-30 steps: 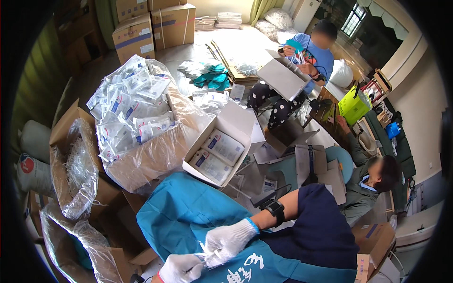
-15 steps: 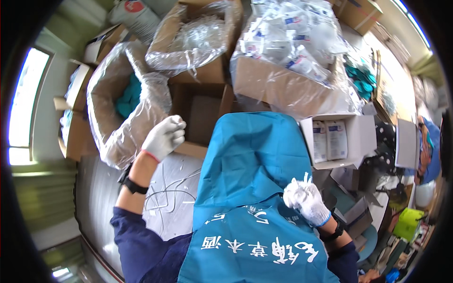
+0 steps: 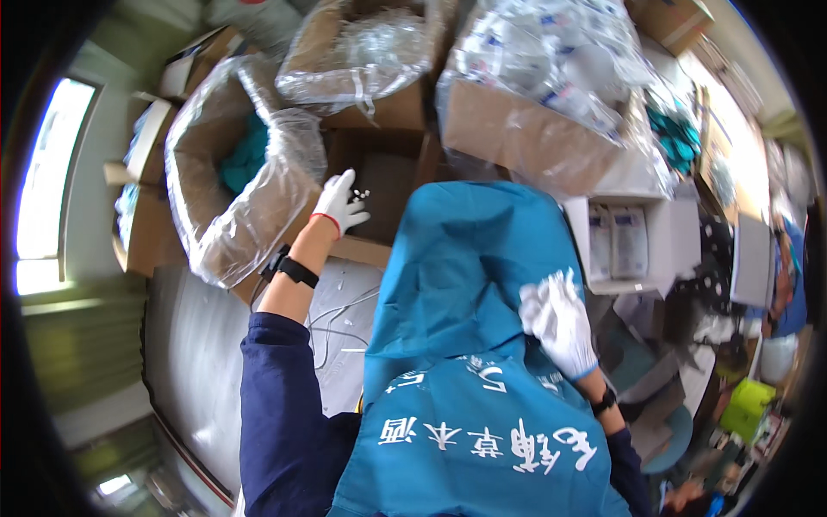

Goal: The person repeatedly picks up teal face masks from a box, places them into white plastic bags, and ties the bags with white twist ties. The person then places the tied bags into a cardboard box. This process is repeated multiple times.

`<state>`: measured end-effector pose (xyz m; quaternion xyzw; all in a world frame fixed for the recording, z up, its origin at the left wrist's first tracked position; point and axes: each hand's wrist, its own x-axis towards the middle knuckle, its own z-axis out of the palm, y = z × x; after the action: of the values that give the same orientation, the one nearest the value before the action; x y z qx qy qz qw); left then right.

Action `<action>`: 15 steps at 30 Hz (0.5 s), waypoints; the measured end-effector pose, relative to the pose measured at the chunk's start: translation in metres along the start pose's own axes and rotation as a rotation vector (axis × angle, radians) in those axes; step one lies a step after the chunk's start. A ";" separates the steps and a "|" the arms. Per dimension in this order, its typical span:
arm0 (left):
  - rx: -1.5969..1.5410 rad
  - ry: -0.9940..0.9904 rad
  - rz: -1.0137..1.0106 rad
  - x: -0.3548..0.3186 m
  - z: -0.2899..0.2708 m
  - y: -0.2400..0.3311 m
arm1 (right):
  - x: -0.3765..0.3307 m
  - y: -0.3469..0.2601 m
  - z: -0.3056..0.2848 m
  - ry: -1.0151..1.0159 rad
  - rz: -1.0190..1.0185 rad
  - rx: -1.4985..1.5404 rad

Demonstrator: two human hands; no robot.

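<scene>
Teal cloth (image 3: pixel 465 258) is spread flat down your front, its far end lying on the bench edge. Your right hand (image 3: pixel 560 320) rests on its right side, fingers loosely spread, pinning it rather than gripping. Your left hand (image 3: pixel 338 203) is stretched out over the open cardboard box (image 3: pixel 388 177), fingers half curled; there are small white bits at the fingertips, possibly pinched, too small to tell. Plastic-lined box (image 3: pixel 237 185) with more teal cloth sits just left.
</scene>
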<state>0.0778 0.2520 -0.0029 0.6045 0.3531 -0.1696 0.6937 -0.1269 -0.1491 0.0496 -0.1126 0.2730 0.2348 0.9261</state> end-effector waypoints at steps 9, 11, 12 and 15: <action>1.043 -0.501 1.047 -0.153 0.160 -0.078 | 0.057 0.007 -0.006 -0.092 -0.274 -0.134; 1.166 -0.446 1.159 -0.160 0.182 -0.114 | 0.058 0.014 0.000 0.093 -0.266 -0.152; 1.236 -0.348 1.287 -0.150 0.186 -0.138 | 0.058 0.011 -0.001 0.037 -0.233 -0.069; 1.032 -0.337 1.262 -0.140 0.188 -0.154 | 0.059 0.008 -0.009 -0.194 -0.134 0.123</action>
<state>-0.0676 0.0124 -0.0128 0.8974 -0.2830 0.0224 0.3377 -0.0917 -0.1237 0.0084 -0.0506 0.1880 0.1652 0.9668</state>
